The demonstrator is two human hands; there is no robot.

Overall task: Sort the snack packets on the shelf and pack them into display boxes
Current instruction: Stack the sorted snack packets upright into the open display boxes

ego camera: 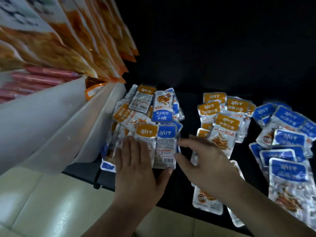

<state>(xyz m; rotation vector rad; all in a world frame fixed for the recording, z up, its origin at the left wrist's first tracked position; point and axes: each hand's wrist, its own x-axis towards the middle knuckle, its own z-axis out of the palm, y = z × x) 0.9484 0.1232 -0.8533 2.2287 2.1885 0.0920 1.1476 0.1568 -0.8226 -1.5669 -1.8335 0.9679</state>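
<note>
blue-top packet (166,142) just left of R hand (203,161) (fingers apart, empty), long axis near-far | L hand (138,168) flat, pressing mixed pile (133,115)

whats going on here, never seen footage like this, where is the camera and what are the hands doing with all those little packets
There is no machine here: a person works with bare hands. The one picture comes from a camera worn on their head, looking down. The dark shelf holds three heaps of small snack packets: a mixed pile at the left, an orange-labelled pile in the middle and a blue-labelled pile at the right. The left hand lies flat on the mixed pile. The right hand is open beside it, fingertips at the edge of a blue-labelled packet. Neither hand clearly grips anything. White box walls stand at the left, with big orange bags above.
</note>
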